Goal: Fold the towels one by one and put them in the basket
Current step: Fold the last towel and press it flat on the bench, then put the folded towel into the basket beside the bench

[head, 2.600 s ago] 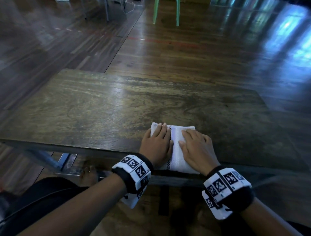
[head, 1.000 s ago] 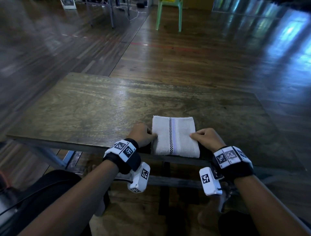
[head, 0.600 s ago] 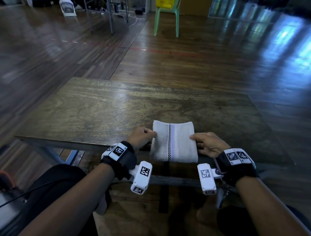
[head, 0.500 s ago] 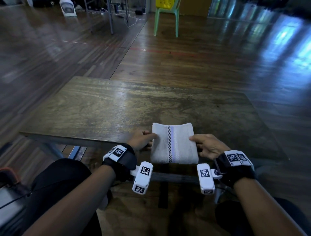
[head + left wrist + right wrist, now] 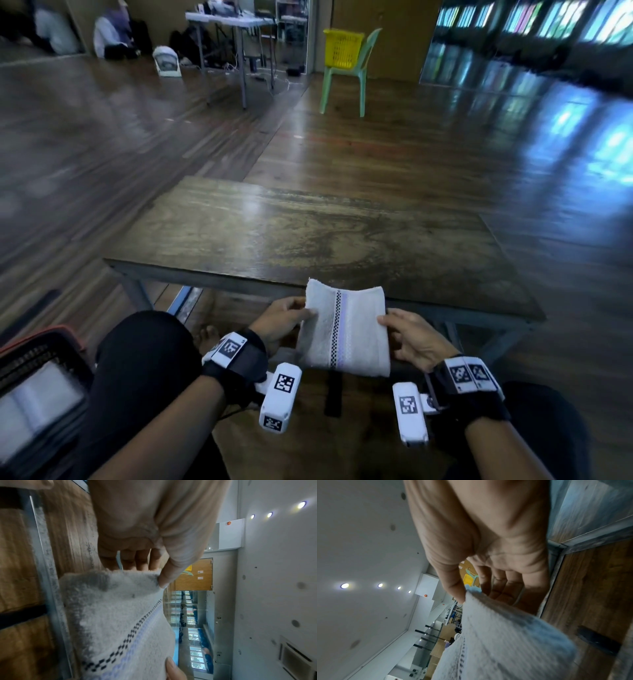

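A folded white towel [image 5: 346, 330] with a black checked line and a lilac stripe hangs in the air just off the table's near edge. My left hand [image 5: 286, 320] pinches its left side, thumb on top and fingers beneath, as the left wrist view shows on the towel [image 5: 116, 615]. My right hand [image 5: 407, 337] pinches the right side of the towel [image 5: 496, 635] the same way. A dark basket [image 5: 37, 373] with an orange rim stands low at my left, with folded white cloth inside.
The dark wooden table [image 5: 308, 236] with a metal frame lies ahead. My knees sit below it. Far back, a yellow basket [image 5: 342, 48] rests on a green chair [image 5: 356, 75], beside a grey table [image 5: 233, 20] and seated people.
Both hands stopped pressing the towel flat, gripped its sides, and lifted it off the table toward me. The head view rose to show the far room.
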The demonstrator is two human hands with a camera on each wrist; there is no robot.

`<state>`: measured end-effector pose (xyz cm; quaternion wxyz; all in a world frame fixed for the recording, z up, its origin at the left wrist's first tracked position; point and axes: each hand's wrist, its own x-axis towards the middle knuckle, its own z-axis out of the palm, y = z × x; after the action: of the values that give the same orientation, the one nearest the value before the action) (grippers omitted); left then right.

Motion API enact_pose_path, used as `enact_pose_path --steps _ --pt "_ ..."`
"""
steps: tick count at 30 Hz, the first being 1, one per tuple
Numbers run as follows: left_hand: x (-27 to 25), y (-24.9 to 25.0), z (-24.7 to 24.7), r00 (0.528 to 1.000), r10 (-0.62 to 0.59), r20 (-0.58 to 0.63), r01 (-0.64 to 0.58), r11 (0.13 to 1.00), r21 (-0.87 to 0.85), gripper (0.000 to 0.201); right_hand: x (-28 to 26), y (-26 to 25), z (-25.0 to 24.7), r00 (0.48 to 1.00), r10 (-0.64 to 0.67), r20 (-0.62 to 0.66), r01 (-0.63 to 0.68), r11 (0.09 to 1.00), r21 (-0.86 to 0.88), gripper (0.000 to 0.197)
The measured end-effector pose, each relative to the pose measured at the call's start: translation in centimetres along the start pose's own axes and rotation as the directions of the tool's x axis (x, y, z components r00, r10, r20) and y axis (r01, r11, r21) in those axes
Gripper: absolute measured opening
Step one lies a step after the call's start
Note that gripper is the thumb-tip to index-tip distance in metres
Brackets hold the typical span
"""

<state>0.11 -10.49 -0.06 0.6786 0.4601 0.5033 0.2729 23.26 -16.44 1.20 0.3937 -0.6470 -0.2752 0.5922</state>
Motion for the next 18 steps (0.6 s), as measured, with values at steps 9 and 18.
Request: enact_pose_path --steps 9,18 --pt "-7.7 9.2 -1.9 0.968 0.234 -0.086 -0.234 0.972 0.010 0.013 -6.0 -8.7 2.9 0.955 -0.266 0.127 0.271 0.962 -0.021 0.022" --pt "-15.4 18.1 -6.3 0.777 0.518 -0.358 -0.547 0.837 0.025 0.023 -9.2 -19.6 9.9 0.781 -0.519 0.347 0.556 0.831 -0.007 0.018"
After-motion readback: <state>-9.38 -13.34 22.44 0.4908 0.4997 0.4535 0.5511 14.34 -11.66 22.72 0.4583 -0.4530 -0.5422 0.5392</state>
